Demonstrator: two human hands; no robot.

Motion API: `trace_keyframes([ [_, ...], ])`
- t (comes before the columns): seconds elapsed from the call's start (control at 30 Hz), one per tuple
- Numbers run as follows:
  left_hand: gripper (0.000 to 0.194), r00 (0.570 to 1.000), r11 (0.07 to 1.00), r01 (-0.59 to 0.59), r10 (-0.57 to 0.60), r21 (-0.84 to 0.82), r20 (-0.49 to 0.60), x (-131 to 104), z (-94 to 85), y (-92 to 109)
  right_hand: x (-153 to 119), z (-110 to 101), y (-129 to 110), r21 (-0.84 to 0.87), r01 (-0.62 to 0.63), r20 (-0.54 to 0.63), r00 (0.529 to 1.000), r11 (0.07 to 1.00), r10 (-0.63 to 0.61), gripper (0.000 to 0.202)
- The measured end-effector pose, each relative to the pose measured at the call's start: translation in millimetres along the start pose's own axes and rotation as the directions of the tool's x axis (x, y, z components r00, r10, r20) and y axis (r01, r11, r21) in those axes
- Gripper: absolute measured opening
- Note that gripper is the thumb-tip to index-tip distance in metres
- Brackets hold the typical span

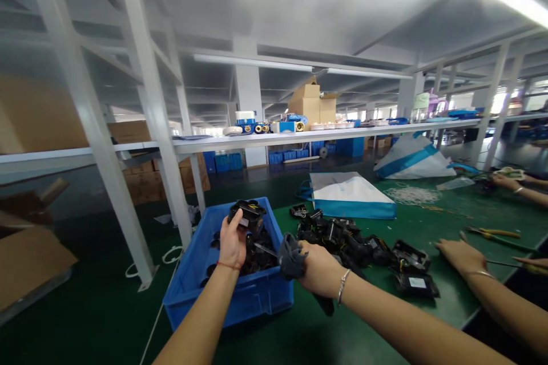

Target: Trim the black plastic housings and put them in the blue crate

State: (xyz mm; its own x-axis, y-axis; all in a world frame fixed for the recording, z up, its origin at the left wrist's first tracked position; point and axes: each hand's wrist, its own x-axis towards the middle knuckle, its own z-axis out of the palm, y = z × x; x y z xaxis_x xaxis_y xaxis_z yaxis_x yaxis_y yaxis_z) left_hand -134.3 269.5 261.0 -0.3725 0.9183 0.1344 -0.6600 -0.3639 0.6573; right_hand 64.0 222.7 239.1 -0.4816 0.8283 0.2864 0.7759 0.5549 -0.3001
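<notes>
Left hand (232,241) grips a black part (247,214) above the blue bin (226,296), which holds more black parts. Right hand (319,268) is closed around a dark tool (291,259) beside the bin. Loose parts (342,236) lie on the green counter (428,211); a co-worker's hand (460,255) rests further right.

A green bench (428,228) carries a blue crate (201,274) of black parts at its left end. Beside the crate lies a heap of black parts (342,239), with two black housings (413,271) just right of it. Farther back lie a white-and-blue bag (349,194), a tangle of white cord (411,194) and yellow-handled pliers (492,232).
</notes>
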Motion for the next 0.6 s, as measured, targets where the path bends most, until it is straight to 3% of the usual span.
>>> trace_keyframes([
  [0.2, 0.023, 0.999, 1.000, -0.009, 0.010, 0.022, -0.047, 10.3, -4.7, 0.3, 10.0, -16.2, -6.5, -0.151, -0.034, -0.021, 0.999, 0.988, 0.031, 0.030],
  [0.37, 0.020, 0.988, 0.998, 0.016, -0.005, 0.069, -0.153, 17.0, -25.8, -9.4, 16.2, -16.5, -4.8, -0.245, -0.012, 0.047, 0.999, 0.969, 0.024, 0.029],
  [0.6, 0.022, 0.995, 0.998, 0.040, -0.036, 0.039, -0.094, 23.2, -44.1, -13.6, 23.6, -13.7, -8.5, -0.288, 0.008, 0.046, 0.999, 0.958, 0.006, 0.025],
])
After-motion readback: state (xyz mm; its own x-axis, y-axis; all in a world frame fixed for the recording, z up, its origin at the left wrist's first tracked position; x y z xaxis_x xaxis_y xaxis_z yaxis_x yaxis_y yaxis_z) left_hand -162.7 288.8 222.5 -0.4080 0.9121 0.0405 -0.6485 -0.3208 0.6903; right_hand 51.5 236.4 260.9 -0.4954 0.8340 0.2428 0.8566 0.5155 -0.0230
